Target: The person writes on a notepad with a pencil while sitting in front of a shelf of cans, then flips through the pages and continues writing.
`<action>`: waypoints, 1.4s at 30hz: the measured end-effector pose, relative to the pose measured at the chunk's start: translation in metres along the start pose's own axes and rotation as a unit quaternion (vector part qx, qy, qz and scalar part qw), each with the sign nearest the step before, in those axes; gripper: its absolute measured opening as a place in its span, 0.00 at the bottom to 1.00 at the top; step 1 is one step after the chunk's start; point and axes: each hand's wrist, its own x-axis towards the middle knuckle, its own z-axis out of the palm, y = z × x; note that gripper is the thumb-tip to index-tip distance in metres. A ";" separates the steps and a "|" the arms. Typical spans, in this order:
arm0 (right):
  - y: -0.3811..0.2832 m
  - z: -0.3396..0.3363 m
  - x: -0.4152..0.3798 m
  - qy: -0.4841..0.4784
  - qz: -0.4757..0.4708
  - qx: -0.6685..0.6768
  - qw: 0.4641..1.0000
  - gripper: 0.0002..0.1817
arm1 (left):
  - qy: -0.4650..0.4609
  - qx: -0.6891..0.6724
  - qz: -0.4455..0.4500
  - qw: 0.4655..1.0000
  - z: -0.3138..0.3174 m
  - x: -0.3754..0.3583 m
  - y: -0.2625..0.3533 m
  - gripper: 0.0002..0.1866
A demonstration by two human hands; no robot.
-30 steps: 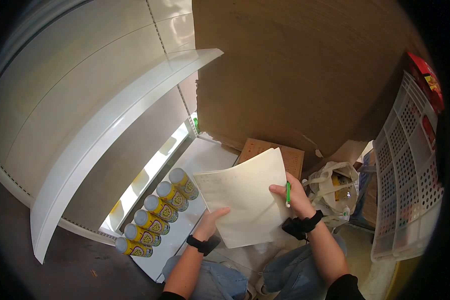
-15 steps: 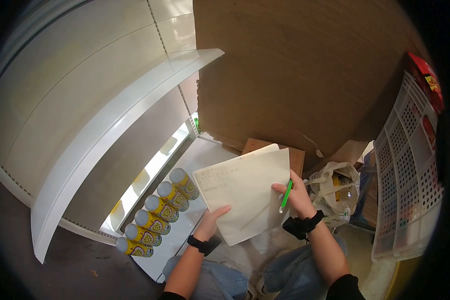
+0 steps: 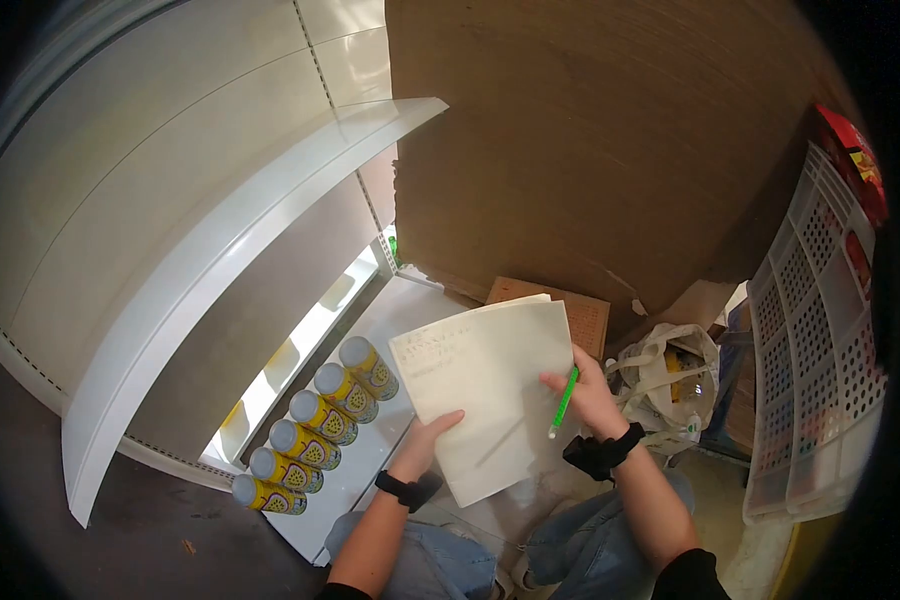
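A pale, folded paper booklet (image 3: 490, 390) lies tilted in front of me, with faint writing near its upper left. My left hand (image 3: 425, 445) grips its lower left edge, thumb on top. At the right edge, my right hand (image 3: 588, 392) holds a green pen (image 3: 564, 402) with its white end pointing down; the fingers are bent, and some are behind the paper. To the left, several yellow cans with grey lids (image 3: 312, 442) stand in a row on a white shelf (image 3: 375, 325).
A curved white shelf edge (image 3: 240, 240) juts out at left. Brown board (image 3: 610, 140) rises behind, with a cardboard box (image 3: 590, 322) at its foot. On the right are a cloth bag (image 3: 660, 385) and a white perforated crate (image 3: 800, 350).
The booklet has shifted slightly, its right edge moving left and its lower corner down. My right hand and the green pen have moved a little left and down.
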 end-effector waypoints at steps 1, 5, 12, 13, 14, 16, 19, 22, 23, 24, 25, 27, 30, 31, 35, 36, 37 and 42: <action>-0.003 -0.002 0.001 0.001 0.013 0.007 1.000 0.24 | -0.009 -0.015 -0.005 1.000 -0.001 0.000 0.002 0.25; -0.012 -0.002 0.000 0.020 0.039 0.049 0.998 0.26 | -0.022 -0.035 0.005 0.999 -0.002 -0.001 0.000 0.26; -0.012 -0.002 0.000 -0.003 0.051 0.057 0.997 0.27 | -0.028 -0.057 0.017 0.998 -0.004 0.001 -0.002 0.25; -0.013 -0.001 0.000 -0.013 0.051 0.059 0.997 0.26 | -0.041 -0.053 0.015 0.998 -0.007 0.001 -0.003 0.25; -0.013 0.000 -0.001 -0.012 0.051 0.059 0.997 0.26 | -0.055 -0.049 0.013 0.997 -0.008 0.001 -0.004 0.25; -0.014 0.002 -0.002 -0.029 0.062 0.077 0.995 0.26 | -0.062 -0.052 0.014 0.997 -0.010 0.002 -0.006 0.25; -0.023 0.007 -0.005 -0.017 0.068 0.091 0.993 0.26 | -0.064 -0.057 0.018 0.996 -0.010 0.002 -0.007 0.25; -0.018 0.005 -0.003 -0.003 0.044 0.066 0.997 0.26 | -0.054 -0.059 0.019 0.997 -0.006 0.000 -0.003 0.25; -0.017 0.003 -0.002 -0.003 0.044 0.066 0.997 0.26 | -0.049 -0.060 0.016 0.997 -0.005 -0.001 -0.001 0.25; -0.015 0.001 -0.001 0.003 0.035 0.057 0.998 0.26 | -0.049 -0.060 0.015 0.997 -0.005 -0.001 -0.001 0.25; -0.014 -0.001 0.000 0.009 0.026 0.049 0.998 0.26 | -0.044 -0.066 0.015 0.997 -0.004 -0.001 -0.001 0.26; -0.011 -0.002 0.001 0.012 0.026 0.039 0.999 0.26 | -0.040 -0.072 0.014 0.997 -0.003 -0.001 -0.001 0.26; -0.009 -0.003 0.001 0.015 0.023 0.025 0.999 0.27 | -0.039 -0.065 0.024 0.997 -0.003 0.000 -0.001 0.26; -0.009 -0.003 0.001 0.015 0.021 0.022 0.999 0.27 | -0.036 -0.053 0.028 0.998 -0.004 0.001 -0.002 0.26; -0.004 -0.004 0.001 0.018 0.028 0.020 0.999 0.25 | -0.035 -0.047 0.019 0.998 -0.003 -0.001 0.000 0.25; -0.003 -0.005 0.001 0.009 0.031 0.033 0.999 0.24 | -0.035 -0.046 0.019 0.998 -0.002 -0.001 0.000 0.25; -0.003 -0.005 0.001 -0.001 0.034 0.046 0.998 0.23 | -0.036 -0.046 0.014 0.998 -0.002 -0.001 0.001 0.25; 0.004 0.001 -0.001 -0.004 -0.009 0.010 1.000 0.22 | -0.031 -0.001 0.016 0.999 -0.002 0.001 -0.004 0.25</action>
